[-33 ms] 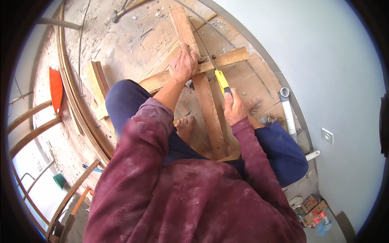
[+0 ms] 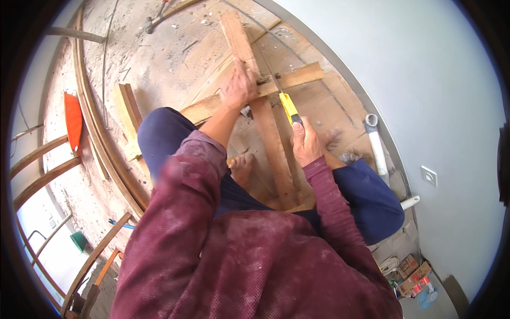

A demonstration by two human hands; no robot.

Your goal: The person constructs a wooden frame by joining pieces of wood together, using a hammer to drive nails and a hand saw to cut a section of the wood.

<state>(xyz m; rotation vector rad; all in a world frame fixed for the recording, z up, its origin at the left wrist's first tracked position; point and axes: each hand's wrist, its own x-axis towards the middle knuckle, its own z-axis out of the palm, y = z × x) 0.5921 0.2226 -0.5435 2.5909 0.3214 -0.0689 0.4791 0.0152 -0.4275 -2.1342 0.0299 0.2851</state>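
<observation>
My right hand is closed around the yellow and black handle of a hand saw. Its thin blade runs up and away, crossing a wooden plank that lies crosswise. My left hand presses down where this plank meets a longer board, fingers stretched over the wood. That board runs from between my feet toward the far side, passing beneath the crosswise plank. How deep the blade sits in the wood, I cannot tell.
Cardboard covers the floor beneath the wood. A pale wall and a white pipe stand close on my right. Long strips of wood, short offcuts and an orange object are at left. A hammer lies far off.
The whole view has shifted very slightly. My hands, the saw and the planks keep the same places relative to one another.
</observation>
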